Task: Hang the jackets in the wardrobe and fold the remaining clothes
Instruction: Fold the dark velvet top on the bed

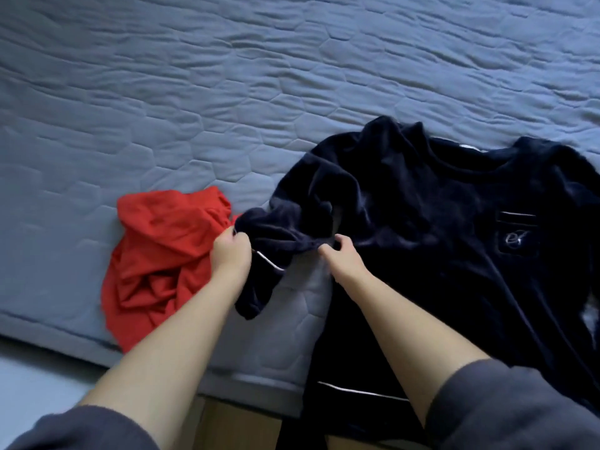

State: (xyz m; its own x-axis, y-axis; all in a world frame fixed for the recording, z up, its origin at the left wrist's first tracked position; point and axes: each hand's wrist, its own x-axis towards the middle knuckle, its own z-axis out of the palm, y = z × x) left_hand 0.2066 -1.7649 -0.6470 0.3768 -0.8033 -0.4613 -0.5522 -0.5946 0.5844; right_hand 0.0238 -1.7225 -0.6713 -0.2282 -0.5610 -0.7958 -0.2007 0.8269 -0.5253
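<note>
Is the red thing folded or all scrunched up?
Scrunched up: the red garment lies in a wrinkled heap on the bed, beside the dark top.

- Navy velour top (431,203), chest pocket (508,226): one pale embroidered emblem (516,238) in cursive, resembling a looped lowercase "e" with a flourish. The exact letters cannot be made out.
- Same top, inside the collar: white neck label (466,146), only a sliver showing, too small to read.
</note>
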